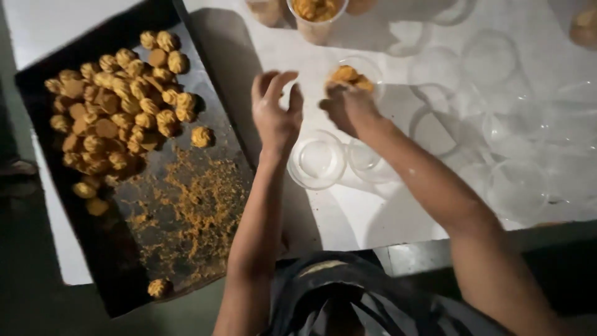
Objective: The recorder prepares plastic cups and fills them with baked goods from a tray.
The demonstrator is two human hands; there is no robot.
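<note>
a few golden swirl cookies (348, 76) sit bunched at the mouth of a clear plastic cup (368, 67) that stands on the white bench (348, 211), a little in from its far edge and roughly midway along it. the right hand (346, 106) is curled over the near rim of that cup, its grip closed around the cookies, fingertips buried among them. the left hand (277, 115) hovers just beside it, on the tray side, with its grip wide, fingers spread and bent, holding nothing and touching nothing that can be seen. directly under the two hands, nearer the person's edge of the bench, two empty clear cups (317, 160) stand side by side, touching or nearly so. further toward the right end of the bench, many more empty clear cups and lids (497, 124) are scattered, overlapping, hard to count in the dim light. at the far edge a filled cup of cookies (316, 14) stands, cut off by the frame. along the left end of the bench lies a dark baking tray (118, 261), set at a slant; a heap of cookies (118, 106) fills its far half, one single cookie (201, 136) lies apart from the heap, orange crumbs (199, 205) are strewn across its near half, and one lone cookie (158, 287) rests at its near edge.
</note>
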